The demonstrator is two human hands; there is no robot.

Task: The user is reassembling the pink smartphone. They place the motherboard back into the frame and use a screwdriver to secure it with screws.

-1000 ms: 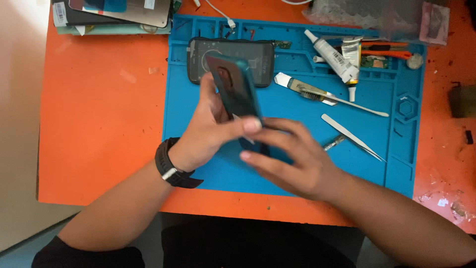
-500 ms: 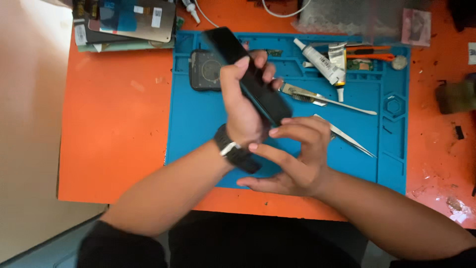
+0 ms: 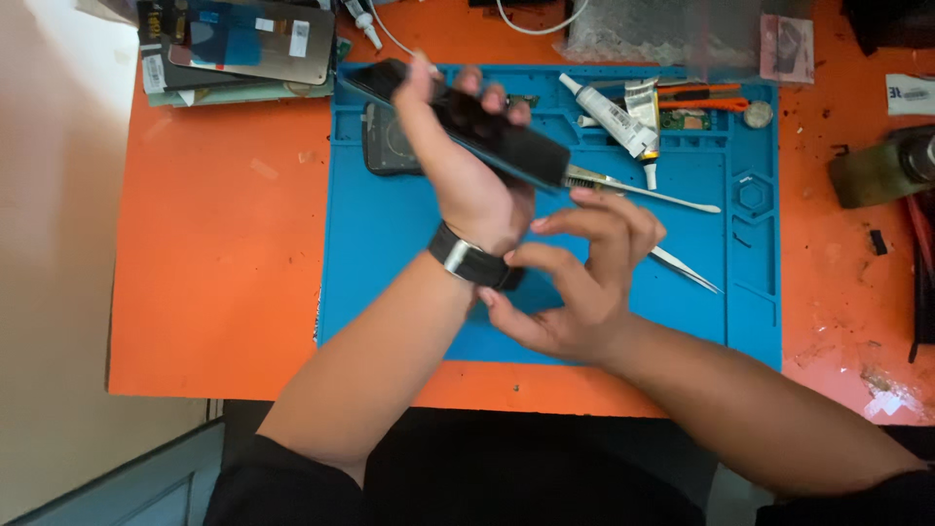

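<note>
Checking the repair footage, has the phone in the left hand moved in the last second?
Yes. The phone has risen toward the blue mat's far edge.

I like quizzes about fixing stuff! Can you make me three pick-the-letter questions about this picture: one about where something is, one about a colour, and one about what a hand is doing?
1. Where do the metal tweezers lie?
A) on the blue mat
B) on the floor
C) in the left hand

2. What colour is the table top around the blue mat?
A) green
B) orange
C) white

3. What is the left hand doing?
A) lying flat and empty
B) holding a tube
C) gripping a dark phone, lifted off the mat

Answers:
1. A, the tweezers rest on the mat to the right of the right hand.
2. B, orange shows on every side of the mat.
3. C, the left hand's fingers wrap round the dark phone, which is held up above the mat.
</note>
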